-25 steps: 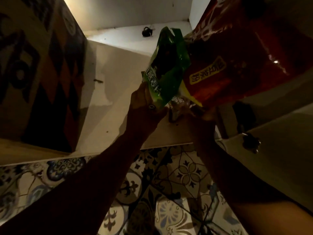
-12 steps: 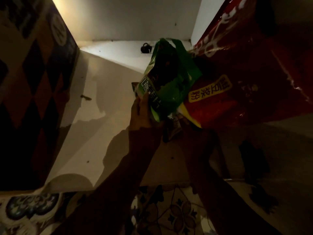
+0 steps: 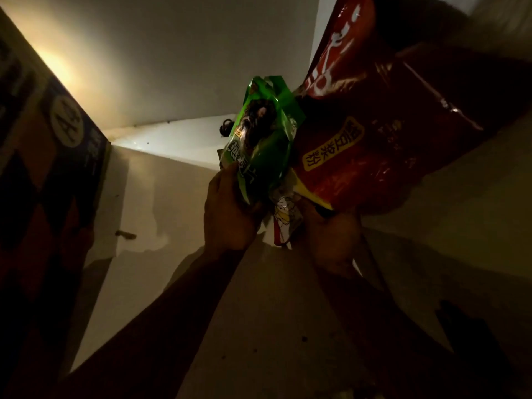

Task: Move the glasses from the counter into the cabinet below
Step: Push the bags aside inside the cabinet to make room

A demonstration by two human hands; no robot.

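While gripped by left hand | green packet upright

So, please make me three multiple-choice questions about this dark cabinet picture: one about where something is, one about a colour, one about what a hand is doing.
1. Where is the patterned box?
A. at the left edge of the view
B. under the red bag
C. in the right hand

2. What colour is the bag that the left hand grips?
A. blue
B. green
C. white

3. What is the right hand doing?
A. hanging empty
B. pointing at the wall
C. holding up the red bag from below

Answers:
1 A, the patterned box fills the left edge.
2 B, the left hand grips the green bag.
3 C, the right hand is closed at the bottom edge of the red bag.
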